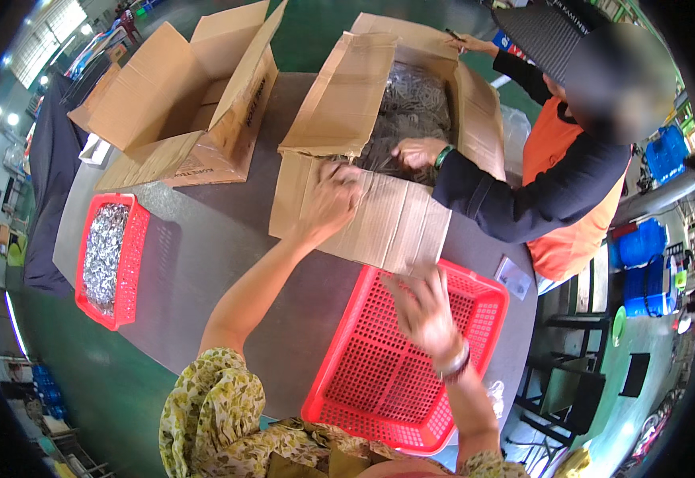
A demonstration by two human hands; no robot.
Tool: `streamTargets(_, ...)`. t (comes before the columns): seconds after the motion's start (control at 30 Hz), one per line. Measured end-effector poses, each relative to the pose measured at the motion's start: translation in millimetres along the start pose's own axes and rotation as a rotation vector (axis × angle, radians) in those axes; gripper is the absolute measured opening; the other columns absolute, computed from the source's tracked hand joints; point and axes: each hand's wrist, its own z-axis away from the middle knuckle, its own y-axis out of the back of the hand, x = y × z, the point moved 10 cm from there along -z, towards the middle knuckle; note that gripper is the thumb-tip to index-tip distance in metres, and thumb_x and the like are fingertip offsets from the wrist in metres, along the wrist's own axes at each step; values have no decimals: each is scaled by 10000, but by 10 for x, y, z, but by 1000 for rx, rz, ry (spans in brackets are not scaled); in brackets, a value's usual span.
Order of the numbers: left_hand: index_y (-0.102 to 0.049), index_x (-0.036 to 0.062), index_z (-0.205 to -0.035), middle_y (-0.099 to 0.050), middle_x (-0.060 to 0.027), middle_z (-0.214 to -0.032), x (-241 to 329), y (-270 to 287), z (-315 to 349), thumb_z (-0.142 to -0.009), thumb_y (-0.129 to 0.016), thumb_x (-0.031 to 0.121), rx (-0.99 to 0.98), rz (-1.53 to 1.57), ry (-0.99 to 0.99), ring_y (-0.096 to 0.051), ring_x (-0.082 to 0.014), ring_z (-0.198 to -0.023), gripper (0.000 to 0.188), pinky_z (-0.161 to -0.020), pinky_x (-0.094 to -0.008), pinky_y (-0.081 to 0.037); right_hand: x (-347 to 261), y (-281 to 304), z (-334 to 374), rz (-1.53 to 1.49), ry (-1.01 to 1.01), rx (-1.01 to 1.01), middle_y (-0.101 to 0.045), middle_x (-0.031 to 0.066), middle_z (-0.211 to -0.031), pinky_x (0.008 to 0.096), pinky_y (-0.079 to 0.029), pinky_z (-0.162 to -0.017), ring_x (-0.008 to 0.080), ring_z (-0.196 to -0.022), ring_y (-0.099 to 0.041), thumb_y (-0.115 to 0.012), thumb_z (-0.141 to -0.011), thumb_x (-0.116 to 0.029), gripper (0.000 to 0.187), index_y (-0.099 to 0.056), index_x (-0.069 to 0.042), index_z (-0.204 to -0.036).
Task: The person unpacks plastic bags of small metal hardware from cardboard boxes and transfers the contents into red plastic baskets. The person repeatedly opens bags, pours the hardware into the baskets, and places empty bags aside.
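Observation:
My left hand (pixel 333 203) is at the near side of an open cardboard box (pixel 371 207), over the corner where its flaps meet. Its fingers look bent and are smeared by motion, so any grip on the cardboard cannot be made out. Inside the box lie many clear, thin plastic pieces (pixel 415 95). My right hand (pixel 425 311), blurred too, hangs over a red perforated plastic basket (pixel 324 374) with its fingers apart and nothing visible in them. The basket stands on the table below the box's near flap, and no contents show in it.
A co-worker's hand (pixel 419 151) reaches into the box from the right; the other holds a dark object beyond it. Another open cardboard box (pixel 224 143) stands at the far left. A smaller red basket (pixel 132 263) full of shiny small pieces sits at the grey table's (pixel 220 247) left edge.

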Motion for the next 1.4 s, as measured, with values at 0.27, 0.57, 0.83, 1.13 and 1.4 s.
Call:
streamTargets(0.27, -579, 61, -1188, -560, -181, -1260, -364, -664, -612, -911, -513, 117, -261, 279, 269, -563, -350, -1133, 290, -951, -448, -443, 1341, -934, -701, 326, -249, 101, -509, 172, -1198, 470, -345, -995, 330, -1158, -465, -593, -869, -154, 443, -502, -25, -1284)
streamTargets(0.57, -373, 193, -1448, -175, -138, -1543, -1457, 256, -673, -954, -512, 361, 103, -291, 253, -164, -361, -1421, 540, -1170, -501, -149, 1507, -1151, -471, 271, -432, 90, -432, 145, -1333, 478, -207, -1092, 300, -1295, -355, -624, -831, -182, 602, -409, -28, -1371)
streamTargets(0.83, -594, -19, -1218, -363, -161, -1461, -1751, -188, -493, -914, -557, 328, -262, -623, 321, -140, -384, -1421, 463, -1158, -497, -138, 1492, -1120, -510, 290, -453, 89, -462, 119, -1291, 486, -245, -1071, 302, -1256, -386, -652, -810, -169, 556, -475, -41, -1322)
streamTargets(1.13, -653, -27, -1051, -602, -211, -1201, -1838, -665, -1051, -879, -626, 286, -466, -114, 458, -553, -395, -1144, 358, -921, -474, -476, 1589, -1101, -536, 178, -407, 129, -562, 110, -1183, 570, -211, -1122, 314, -1216, -478, -687, -786, -179, 469, -578, -50, -1223)
streamTargets(1.4, -455, 43, -1322, -448, -190, -1325, -1492, -1187, -923, -847, -647, 390, -578, -344, 385, -412, -285, -1227, 618, -990, -433, -367, 1629, -974, -484, -91, -357, 185, -548, 117, -1088, 485, -296, -1083, 288, -1158, -509, -716, -735, -74, 481, -601, -45, -1201)
